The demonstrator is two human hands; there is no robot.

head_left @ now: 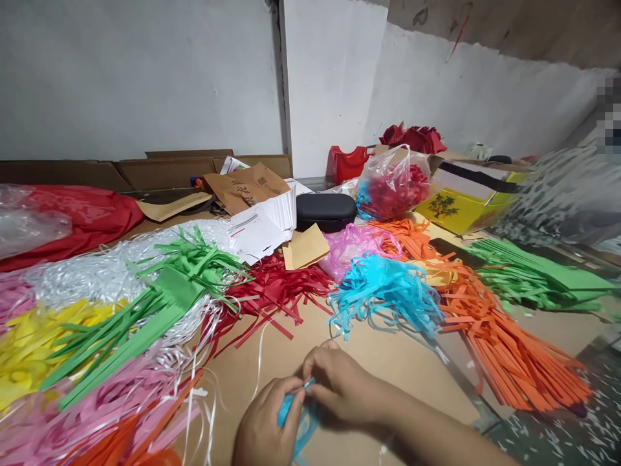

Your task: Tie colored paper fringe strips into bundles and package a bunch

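My left hand (264, 424) and my right hand (339, 385) meet at the near edge of the brown table (388, 362). Both pinch a small bunch of light blue paper strips (295, 421), the fingertips touching at its top end. The rest of the bunch hangs down between the hands, partly hidden by them. A loose pile of the same blue fringed paper (383, 294) lies just beyond my right hand.
Piles of cut paper strips cover the table: green (160, 304), white (97, 272), yellow (29, 343), pink (111, 401), red (272, 291), orange (504, 349), and more green (533, 272) at right. A black case (326, 211), envelopes (262, 223) and a plastic bag of red flowers (392, 184) stand behind.
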